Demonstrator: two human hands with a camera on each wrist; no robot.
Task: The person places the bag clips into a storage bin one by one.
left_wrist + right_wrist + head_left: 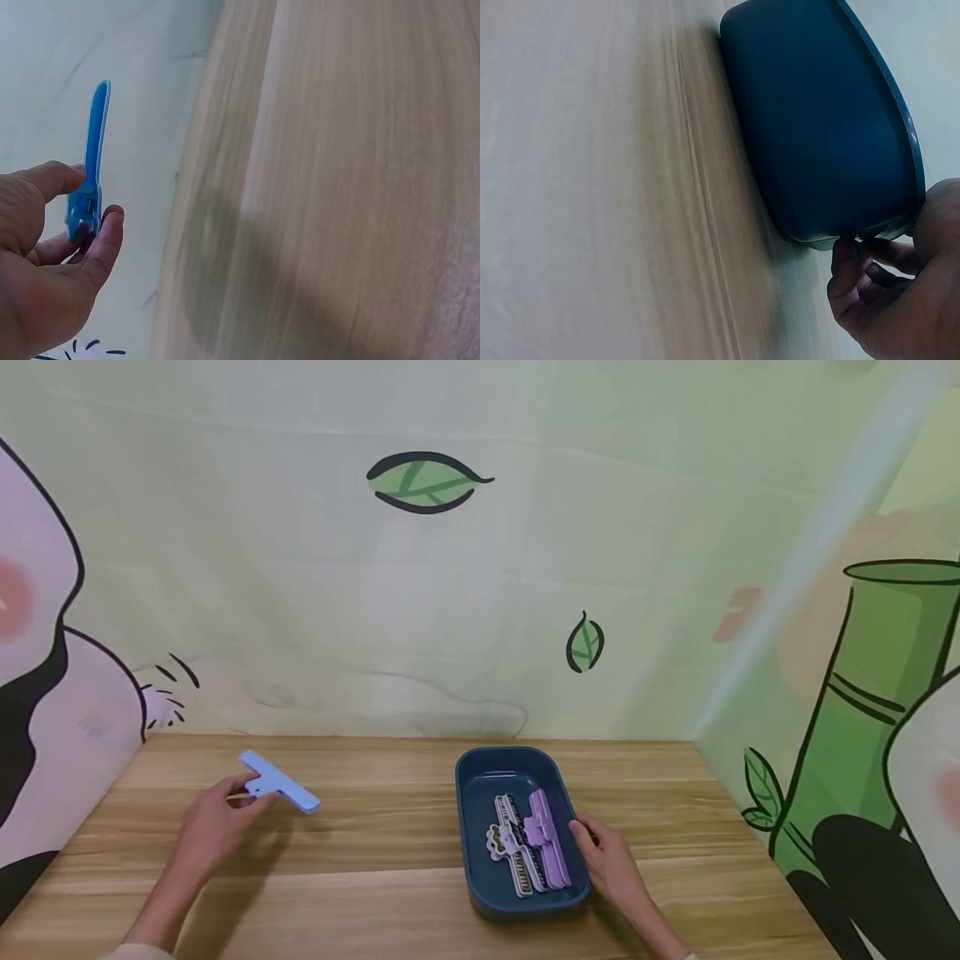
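Observation:
Above the left part of the table, my left hand point(217, 822) pinches a light blue bag clip point(279, 782) between thumb and fingers. The left wrist view shows the clip point(94, 154) edge-on, its long bar pointing up from the fingertips. On the other side, my right hand point(611, 864) grips the right side of a dark blue rectangular bin point(480, 893), with bent fingers against its outer wall point(817, 127). Inside lie a purple clip point(551, 843) and, beside it, grey-white clips point(517, 852) with dark patterned bars, partly overlapping.
The wood-grain table point(360, 860) runs back to a pale green cloth backdrop point(300, 568) printed with leaves and bamboo. The backdrop also rises along the left and right sides of the table.

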